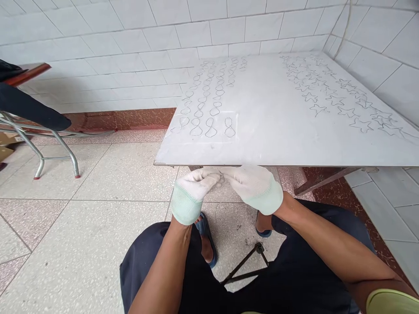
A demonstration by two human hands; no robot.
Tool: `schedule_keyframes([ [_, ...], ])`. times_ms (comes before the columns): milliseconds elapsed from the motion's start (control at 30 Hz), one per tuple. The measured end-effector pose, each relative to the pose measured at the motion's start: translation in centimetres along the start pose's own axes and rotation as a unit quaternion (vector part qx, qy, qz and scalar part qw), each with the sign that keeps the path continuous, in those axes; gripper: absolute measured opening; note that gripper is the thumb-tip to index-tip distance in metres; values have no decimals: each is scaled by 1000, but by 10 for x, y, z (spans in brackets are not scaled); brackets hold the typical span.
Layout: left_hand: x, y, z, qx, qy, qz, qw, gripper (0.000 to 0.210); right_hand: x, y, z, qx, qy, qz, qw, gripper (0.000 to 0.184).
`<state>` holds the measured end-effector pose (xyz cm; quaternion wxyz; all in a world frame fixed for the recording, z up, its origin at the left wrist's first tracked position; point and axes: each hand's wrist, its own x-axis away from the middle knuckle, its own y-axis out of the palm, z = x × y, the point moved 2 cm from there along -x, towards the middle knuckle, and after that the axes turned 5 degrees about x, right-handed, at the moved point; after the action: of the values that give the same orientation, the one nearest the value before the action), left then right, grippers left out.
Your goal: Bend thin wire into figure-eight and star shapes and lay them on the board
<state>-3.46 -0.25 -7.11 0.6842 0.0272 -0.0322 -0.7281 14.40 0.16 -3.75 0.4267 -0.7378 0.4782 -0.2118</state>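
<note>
Both my hands wear white knitted gloves with pale green cuffs and meet just below the table's front edge. My left hand (pixel 194 192) is closed, thumb and fingers pinched together. Touching it at the fingertips, my right hand (pixel 255 186) is pinched closed too. A tiny dark, thin bit shows between the fingertips, too small and covered to name. On the white tabletop (pixel 268 139) beyond lie rows of thin wire figure-eights, the nearest single figure-eight (pixel 230 127) standing apart from the rows. Several wire stars (pixel 317 107) are spread over the right side.
White wall tiles (pixel 229 30) border the table at the back and right. A folding seat's metal legs (pixel 67 150) stand at the left. Between my feet, on the speckled floor (pixel 121 174), is a dark metal stand (pixel 240 264). A table leg (pixel 322 179) slants at the right.
</note>
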Motion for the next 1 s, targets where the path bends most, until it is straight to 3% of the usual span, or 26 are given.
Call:
schedule_keyframes([
  [200, -3, -4, -2, -15, -7, -19, 1000, 25, -1, 1, -1, -8, -35, -33, 999, 31],
  [400, -2, -12, 4, -85, -10, -49, 995, 23, 1, 5, 7, 90, -107, -59, 988, 22],
  [467, -4, -13, 4, -95, -14, -52, 994, 24, 0, 7, 8, 55, -88, -65, 993, 24],
  [567, -8, -14, 2, -74, -23, -28, 997, 27, -4, 9, 9, -67, -10, -21, 998, 31],
  [733, -12, -15, -3, -5, -25, -4, 1000, 34, -9, 17, 9, -253, 119, 58, 959, 23],
  [867, -13, -14, -11, 20, -43, -3, 999, 36, -9, 23, 8, -315, 136, 70, 937, 30],
  [1000, -15, -5, -19, 72, -65, -8, 995, 40, -5, 26, 7, -299, 107, 70, 946, 36],
])
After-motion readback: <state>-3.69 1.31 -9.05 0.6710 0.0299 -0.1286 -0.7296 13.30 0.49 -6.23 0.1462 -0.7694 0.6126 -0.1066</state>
